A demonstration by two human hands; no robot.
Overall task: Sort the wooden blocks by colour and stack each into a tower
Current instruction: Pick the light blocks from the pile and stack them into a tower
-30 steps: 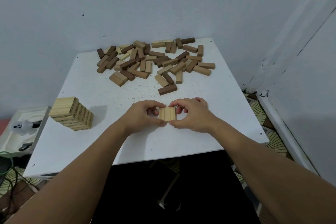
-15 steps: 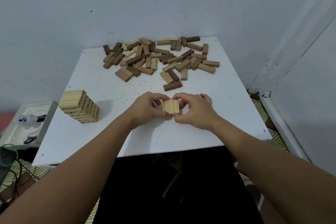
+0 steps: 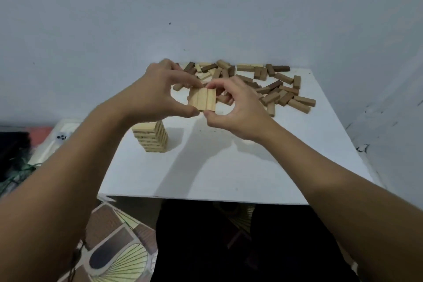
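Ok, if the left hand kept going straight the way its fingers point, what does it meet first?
Probably the loose pile of blocks at the table's far edge. The left hand, pinching the three pale blocks, points that way; depth is unclear.

The three blocks (image 3: 202, 99) side by side are pale yellowish wood with fine lengthwise grain. The tower (image 3: 152, 136) on the white table (image 3: 229, 167) is the same pale wood, its layers showing as alternating light stripes. Behind the tower, the loose pile (image 3: 270, 84) mixes pale, mid-brown and dark brown pieces. The table's surface carries small dark specks. The wall (image 3: 206, 7) beyond the table is a flat bluish grey. Below the table's front edge, the floor mat (image 3: 119, 254) shows cream fan shapes ribbed with thin dark lines, among brown and grey patches.
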